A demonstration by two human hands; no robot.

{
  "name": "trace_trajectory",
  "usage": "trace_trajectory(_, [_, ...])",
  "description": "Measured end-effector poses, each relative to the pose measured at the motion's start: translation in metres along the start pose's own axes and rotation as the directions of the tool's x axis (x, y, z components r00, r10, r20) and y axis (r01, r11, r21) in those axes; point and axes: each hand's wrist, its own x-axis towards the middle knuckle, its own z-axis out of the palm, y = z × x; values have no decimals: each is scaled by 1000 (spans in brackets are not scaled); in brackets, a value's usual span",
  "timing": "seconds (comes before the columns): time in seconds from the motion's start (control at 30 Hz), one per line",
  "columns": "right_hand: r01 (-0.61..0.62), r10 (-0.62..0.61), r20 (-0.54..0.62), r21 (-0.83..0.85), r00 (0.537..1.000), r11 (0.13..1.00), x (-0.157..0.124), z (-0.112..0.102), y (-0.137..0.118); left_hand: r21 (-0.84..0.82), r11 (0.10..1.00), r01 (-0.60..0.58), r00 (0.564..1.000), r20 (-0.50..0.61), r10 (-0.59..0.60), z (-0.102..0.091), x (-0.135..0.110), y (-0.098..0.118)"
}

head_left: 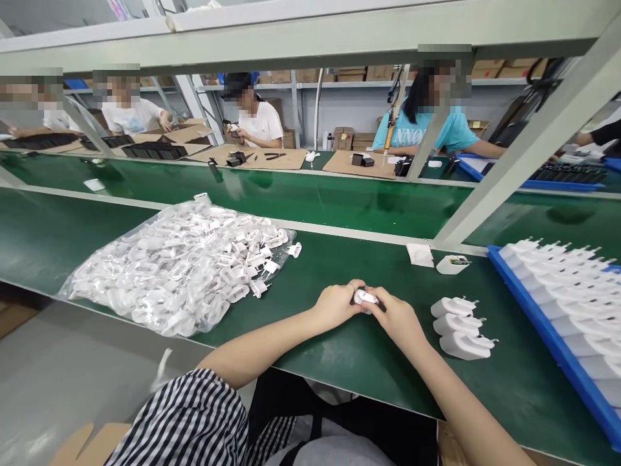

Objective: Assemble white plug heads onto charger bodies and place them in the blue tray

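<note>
Both my hands meet over the green bench around one white plug adapter (365, 298). My left hand (337, 304) grips its left side, and my right hand (395, 316) closes on the right side with thumb and fingers. Much of the adapter is hidden by my fingers. Beside my right hand, three white adapters (460, 330) lie in a short row with their pins pointing right. Farther back sits an open white housing (452, 264) with parts showing inside. To the left, a clear plastic bag (160, 272) spills many white plug covers.
A blue tray (543, 317) packed with white adapters stands at the right. A slanted metal post (514, 142) rises behind the bench, next to a small white piece (420, 255). Across a green channel (330, 200), several people work at another bench.
</note>
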Motion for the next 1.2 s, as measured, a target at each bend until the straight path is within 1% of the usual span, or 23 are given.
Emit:
trace_trajectory(0.1, [-4,3,43,26,999,1000,4,-3,2,48,997,-67,998,0,67,-1,-3,0])
trace_trajectory(0.17, [-16,10,98,57,995,998,8,-7,4,73,990,-125,992,6,125,-4,-4,0])
trace_trajectory(0.2, [-22,12,135,71,991,997,11,-10,4,82,986,-148,989,22,147,-7,-4,0])
trace_trajectory(0.27, [-38,15,226,96,974,995,16,-16,3,92,979,-184,980,96,175,-14,-1,0])
trace_trajectory(0.37, [-74,29,361,111,932,991,25,-25,0,108,976,-189,956,248,158,-27,9,2])
trace_trajectory(0.47, [-101,63,449,61,891,993,35,-30,-1,151,977,-149,929,359,86,-41,22,11])
trace_trajectory(0.53, [-97,69,475,35,877,995,40,-31,0,167,977,-132,895,443,45,-47,30,18])
trace_trajectory(0.6, [-86,60,482,31,874,996,42,-31,1,186,973,-136,856,517,21,-51,37,24])
trace_trajectory(0.7, [-80,57,460,32,886,996,39,-30,1,230,958,-172,826,563,13,-52,43,28])
trace_trajectory(0.77, [-87,59,430,44,901,995,34,-29,-1,246,946,-209,828,559,37,-51,43,29])
trace_trajectory(0.83, [-103,69,403,64,912,993,28,-28,-2,260,939,-227,843,536,55,-49,42,28])
trace_trajectory(0.9, [-113,77,401,67,913,991,25,-27,-2,270,940,-211,859,509,46,-48,42,28])
trace_trajectory(1.0, [-80,61,418,27,906,996,24,-26,-2,262,954,-144,874,486,-1,-43,38,24])
trace_trajectory(1.07, [-47,35,405,20,914,999,23,-25,-1,222,971,-86,915,403,-12,-39,31,19])
trace_trajectory(1.13, [-36,22,381,30,924,999,22,-25,1,168,985,-37,962,274,-10,-36,21,16])
trace_trajectory(1.17, [-40,23,376,36,926,999,22,-25,1,160,987,-24,975,220,-12,-35,16,16])
trace_trajectory(1.2, [-45,27,378,39,925,998,21,-25,2,177,984,-14,981,192,-20,-35,12,18])
